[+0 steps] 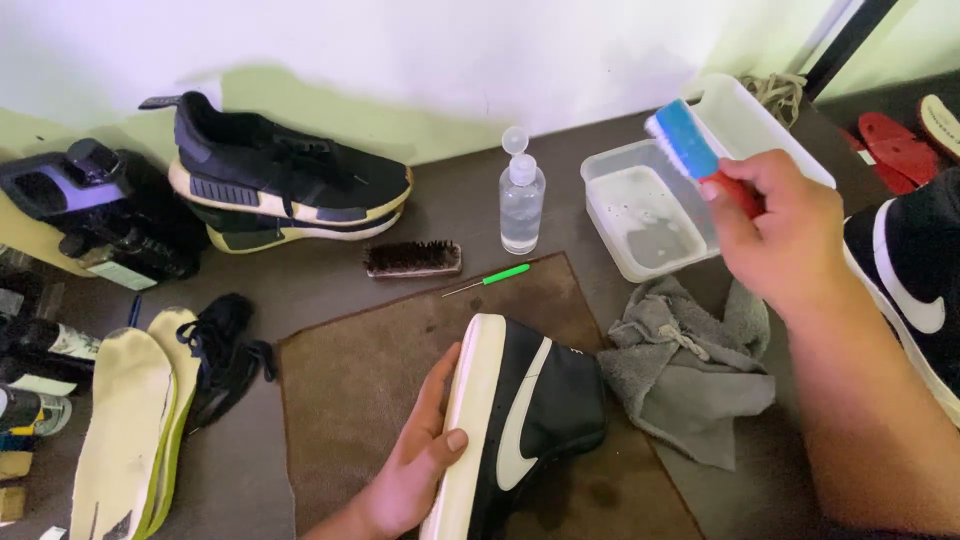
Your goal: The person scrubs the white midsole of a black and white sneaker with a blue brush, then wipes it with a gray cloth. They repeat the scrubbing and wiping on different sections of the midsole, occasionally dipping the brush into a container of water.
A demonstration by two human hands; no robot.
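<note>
My left hand (415, 462) grips the white sole of a black high-top shoe (545, 400) lying on its side on a brown mat (350, 390). My right hand (778, 232) holds a brush with a red handle and blue head (685, 140), raised above a white plastic tub of soapy water (648, 215). The bristles face left, over the tub's far edge.
A clear squeeze bottle (521, 198), a dark bristle brush (412, 258) and a green-handled pick (495, 277) lie behind the mat. A grey rag (690, 370) sits to the right. A black sneaker pair (285, 180), insoles (130, 420), laces (225, 350) and another black shoe (910, 280) surround them.
</note>
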